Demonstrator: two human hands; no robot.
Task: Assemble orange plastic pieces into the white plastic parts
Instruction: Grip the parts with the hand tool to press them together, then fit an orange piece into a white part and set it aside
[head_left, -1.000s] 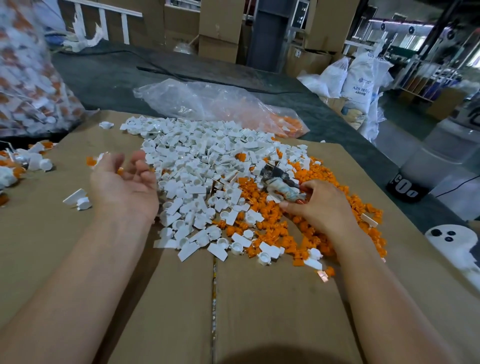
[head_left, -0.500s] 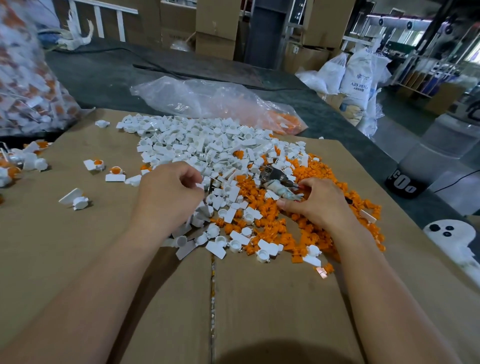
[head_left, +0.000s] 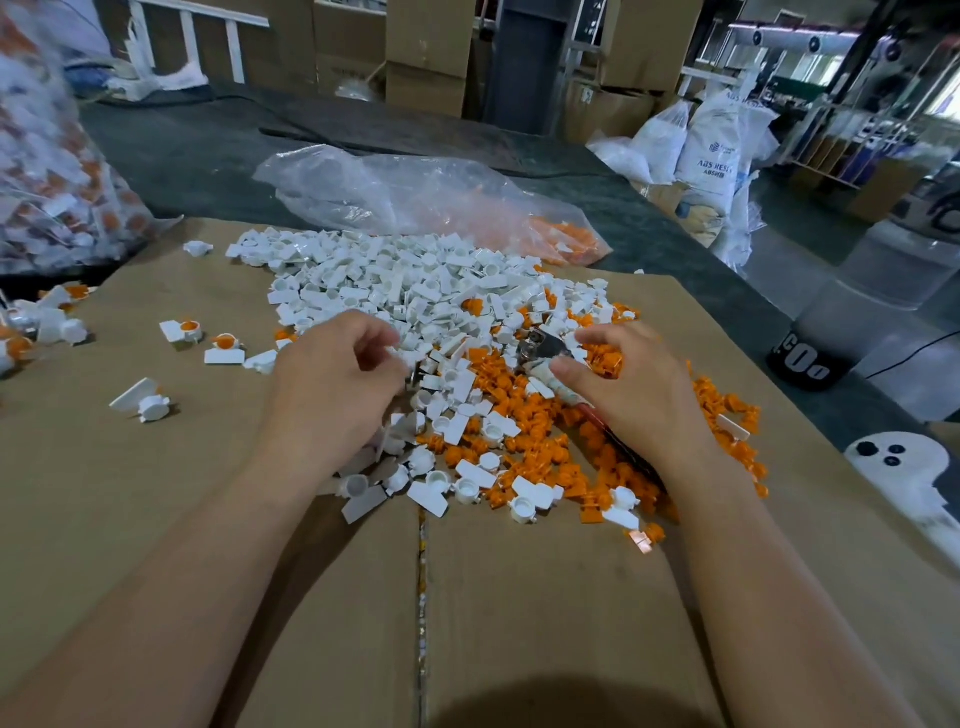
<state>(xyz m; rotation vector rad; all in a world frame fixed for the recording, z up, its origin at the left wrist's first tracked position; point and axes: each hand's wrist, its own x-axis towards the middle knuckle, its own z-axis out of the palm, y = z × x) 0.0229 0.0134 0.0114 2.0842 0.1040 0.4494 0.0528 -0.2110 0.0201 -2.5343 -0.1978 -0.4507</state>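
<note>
**Supervisor:** How far along are we?

**Operator:** Early, by my reading. Two finished assemblies (head_left: 208, 336) lie left of my left fingers (head_left: 387, 340), well apart from them, and a few more (head_left: 31, 325) sit further left at the table's edge. Against that, the heap of white parts (head_left: 415, 291) spreads under and beyond those fingers. The orange pieces (head_left: 545, 410) lie under and right of my right fingers (head_left: 597, 338). Nearly everything is left to do.

**Supervisor:** What are the hands doing?

**Operator:** My left hand (head_left: 337, 384) has its fingers curled down into the white heap. I can't tell whether they've pinched a part. My right hand (head_left: 628, 384) is clamped around a pliers-like tool (head_left: 540, 348).

**Supervisor:** Orientation?

**Operator:** The loose white parts point every way, some with the cup opening up, some tipped over. Of the finished pair, both sit cup-up with orange showing. The farther one's long axis runs across the table (head_left: 519, 597), tab away from my fingers. The nearer one's tab points back towards me. The tool runs from under my right palm up towards the gap between my two sets of fingers, head leading.
</note>
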